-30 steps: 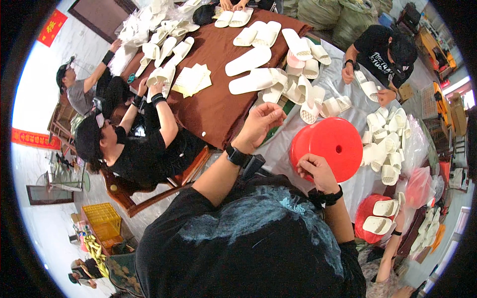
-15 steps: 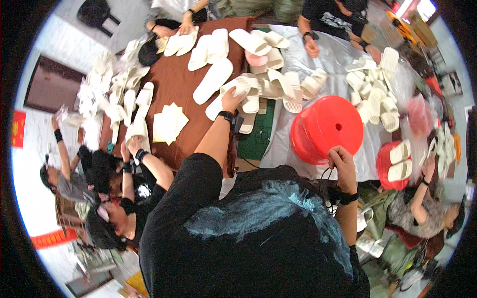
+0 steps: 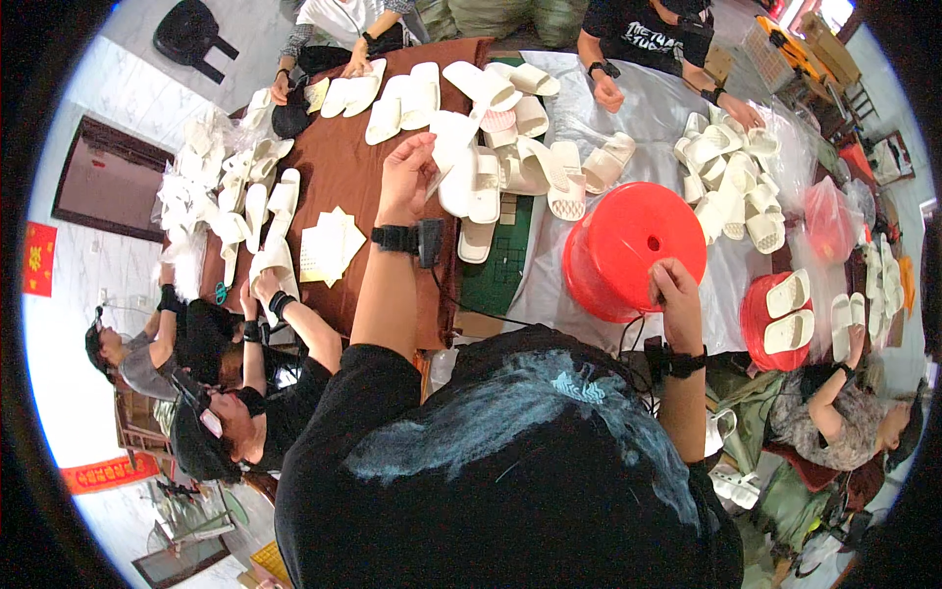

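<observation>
My left hand (image 3: 408, 179) is raised over the brown cloth, its fingers curled in toward the thumb. What they hold, if anything, I cannot make out. Just right of it, a white slipper (image 3: 485, 187) lies among several others in a loose pile. My right hand (image 3: 675, 290) is closed at the near side of a red plastic stool (image 3: 613, 231), with its fingertips pressed together. Whether something small is pinched there is hidden. A dark cord runs from the band on my left wrist.
Paper sheets (image 3: 332, 247) lie on the brown cloth (image 3: 378, 196). Slippers heap at the left and on the silver sheet's right side (image 3: 734, 187). A second red stool (image 3: 758, 329) carries two slippers. Co-workers handle slippers around the table; one co-worker's arms (image 3: 304, 314) reach in close on my left.
My left hand has come off the slippers and moved left and up. The large slipper beside it now lies farther right, against the pile. My right hand stays closed by the stool.
</observation>
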A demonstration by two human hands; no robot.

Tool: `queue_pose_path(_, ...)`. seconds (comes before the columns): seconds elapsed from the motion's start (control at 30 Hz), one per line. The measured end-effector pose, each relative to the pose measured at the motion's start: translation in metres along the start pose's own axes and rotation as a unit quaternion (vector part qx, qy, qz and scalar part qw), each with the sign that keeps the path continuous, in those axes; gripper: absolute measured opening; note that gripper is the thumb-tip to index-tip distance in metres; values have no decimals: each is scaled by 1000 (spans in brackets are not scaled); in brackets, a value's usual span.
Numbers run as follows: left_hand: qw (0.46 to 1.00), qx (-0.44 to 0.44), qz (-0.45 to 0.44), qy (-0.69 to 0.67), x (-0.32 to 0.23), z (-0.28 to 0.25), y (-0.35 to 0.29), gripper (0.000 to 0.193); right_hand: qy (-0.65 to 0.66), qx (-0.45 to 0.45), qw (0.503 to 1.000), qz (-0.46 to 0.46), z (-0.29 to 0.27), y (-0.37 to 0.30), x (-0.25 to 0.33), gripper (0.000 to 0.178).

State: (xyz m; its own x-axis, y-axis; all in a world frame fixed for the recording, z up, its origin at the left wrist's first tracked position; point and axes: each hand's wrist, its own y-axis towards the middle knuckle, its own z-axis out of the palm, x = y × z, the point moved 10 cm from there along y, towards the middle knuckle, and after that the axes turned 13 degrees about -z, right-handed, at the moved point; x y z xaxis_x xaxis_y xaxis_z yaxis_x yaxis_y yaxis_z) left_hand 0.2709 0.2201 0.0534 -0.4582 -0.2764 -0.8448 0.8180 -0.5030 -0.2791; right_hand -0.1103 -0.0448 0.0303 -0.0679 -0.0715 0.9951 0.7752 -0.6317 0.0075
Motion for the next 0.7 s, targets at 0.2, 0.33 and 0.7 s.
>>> queue_pose_path(0.2, 988, 142, 42, -30, -38, 106, -97, 7, 36, 73, 995, -48, -3, 24, 14, 14)
queue_pose_path(0.33, 978, 203, 54, -15, -28, 177, -139, 6, 31, 78, 995, -47, -43, 27, 17, 17)
queue_pose_path(0.7, 975, 193, -53, 95, 120, 294, -173, 7, 58, -9, 997, -42, -192, 26, 0, 20)
